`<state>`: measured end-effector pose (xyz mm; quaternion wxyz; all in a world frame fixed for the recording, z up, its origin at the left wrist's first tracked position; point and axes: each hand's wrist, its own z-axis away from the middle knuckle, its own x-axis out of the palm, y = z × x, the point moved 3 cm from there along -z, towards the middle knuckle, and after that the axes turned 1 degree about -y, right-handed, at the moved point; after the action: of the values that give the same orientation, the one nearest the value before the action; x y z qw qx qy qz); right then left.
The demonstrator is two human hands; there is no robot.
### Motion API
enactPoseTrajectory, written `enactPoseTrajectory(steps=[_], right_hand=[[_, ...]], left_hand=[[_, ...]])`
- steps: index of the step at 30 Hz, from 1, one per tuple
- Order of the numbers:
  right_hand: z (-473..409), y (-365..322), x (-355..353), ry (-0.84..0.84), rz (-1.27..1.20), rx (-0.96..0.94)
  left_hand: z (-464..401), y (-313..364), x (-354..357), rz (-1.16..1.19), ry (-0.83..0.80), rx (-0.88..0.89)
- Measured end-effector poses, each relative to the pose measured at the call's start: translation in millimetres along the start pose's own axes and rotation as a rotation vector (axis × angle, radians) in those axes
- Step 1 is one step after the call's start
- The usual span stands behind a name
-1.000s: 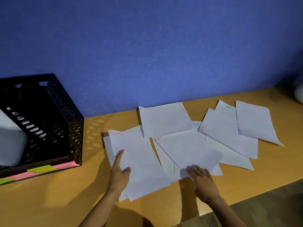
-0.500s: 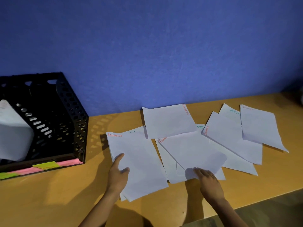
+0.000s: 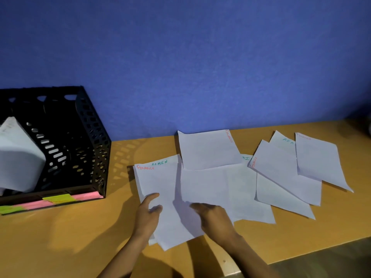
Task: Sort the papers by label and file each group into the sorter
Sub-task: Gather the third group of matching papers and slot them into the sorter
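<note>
Left hand [image 3: 147,214] lies flat, fingers spread, on the lower left corner of the FINANCE sheet [image 3: 160,189], pinning it to the wooden desk [image 3: 80,237]. Nothing gripped. Red lettering at the sheet's top left; a second sheet beneath it shows green ADMIN [image 3: 160,163] above its top edge.

Right hand [image 3: 212,214] sits just right of the left one, fingers curled down onto the near edge of the middle sheet [image 3: 202,185]. Whether it pinches the paper or only presses it, I cannot tell.

Papers are white, thin, slightly creased, fanned and overlapping across the desk in front of a blue wall [image 3: 200,57]. One sheet at the back [image 3: 208,149] carries FINANCE down its right edge. Far right cluster: two more red FINANCE labels, one partly hidden green label.

Black perforated sorter [image 3: 88,149] stands at the left, well apart from both hands. White paper [image 3: 18,157] already leans in one slot. Pink and green sticky tabs [image 3: 58,198] line its front base.
</note>
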<state>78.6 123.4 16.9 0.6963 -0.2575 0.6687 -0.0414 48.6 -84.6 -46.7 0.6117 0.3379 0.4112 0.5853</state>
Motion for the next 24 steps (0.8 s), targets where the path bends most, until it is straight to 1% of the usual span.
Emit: enactPoseTrajectory(steps=[4,6,7,10,12,14,15,18,19,21,22,23,24], right_hand=[[-14,-51,16,0.144,0.025,-0.25],[-17,-64,33,0.111,0.03,-0.319],[-17,-66,41,0.06,0.025,-0.334],[-21,-66,58,-0.003,-0.011,-0.361],[-24,-64,62,-0.095,-0.161,-0.327],[-27,-59,65,-0.225,-0.376,-0.267],[-28,-56,64,-0.245,-0.456,-0.234],[-38,-39,60,-0.212,-0.715,-0.124],[-45,-28,59,-0.176,-0.724,-0.054],[-64,-3,57,-0.072,-0.584,0.086],[-75,10,57,-0.021,-0.471,0.097],[-88,19,56,-0.009,-0.301,0.098],[-99,26,56,-0.044,-0.124,0.13]], left_hand=[[1,1,3,0.043,0.037,0.001],[2,1,3,0.065,0.037,-0.008],[2,-1,2,0.068,0.035,-0.011],[-1,-7,-5,0.049,0.042,-0.019],[-2,-9,-11,0.024,0.044,-0.009],[-1,-9,-17,-0.014,0.058,0.008],[-1,-9,-19,-0.04,0.064,0.015],[-2,-10,-25,-0.09,0.093,0.019],[-3,-10,-26,-0.094,0.101,0.012],[-3,-11,-27,-0.087,0.105,-0.002],[-2,-12,-26,-0.071,0.098,-0.011],[-2,-12,-25,-0.056,0.089,-0.018],[-1,-11,-25,-0.048,0.081,-0.019]])
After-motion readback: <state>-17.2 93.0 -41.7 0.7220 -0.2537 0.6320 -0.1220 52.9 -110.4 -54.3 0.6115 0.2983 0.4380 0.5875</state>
